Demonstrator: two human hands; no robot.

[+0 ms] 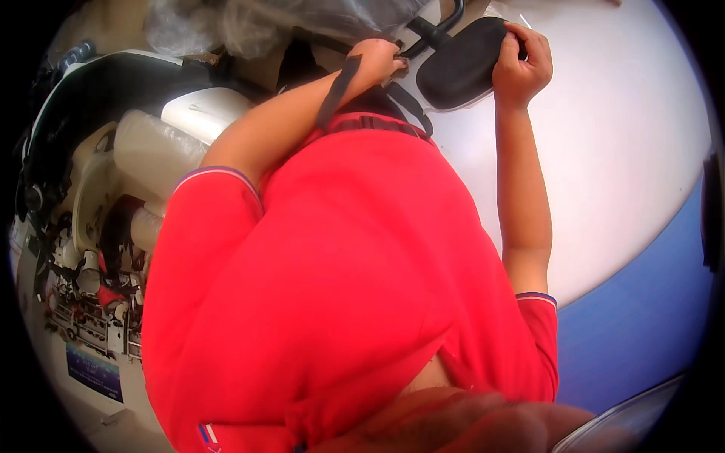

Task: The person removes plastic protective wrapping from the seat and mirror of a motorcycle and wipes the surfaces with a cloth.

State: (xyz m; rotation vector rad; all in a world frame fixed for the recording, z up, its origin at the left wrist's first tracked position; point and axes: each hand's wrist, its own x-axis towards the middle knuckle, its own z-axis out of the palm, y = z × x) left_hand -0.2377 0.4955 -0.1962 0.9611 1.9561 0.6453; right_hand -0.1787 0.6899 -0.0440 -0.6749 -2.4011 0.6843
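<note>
My right hand (522,66) is closed on the right edge of a black, rounded oval piece (459,66), thumb on its near face. The piece looks like the back of a vehicle mirror, but its kind is not certain. A curved black stem (432,34) joins it at its upper left. My left hand (375,63) is to the left, fingers curled at the lower end of that stem. Something small and dark shows between those fingers, and I cannot make it out. A black strap (341,90) crosses my left wrist; another dark strap (408,107) hangs below the oval piece.
A white surface (604,174) spreads on the right, with a blue area (642,325) below it. Clear plastic wrapping (302,19) lies at the top. On the left are a black-and-white vehicle-like body (121,87), a plastic-wrapped part (162,151) and a rack of assorted parts (91,325).
</note>
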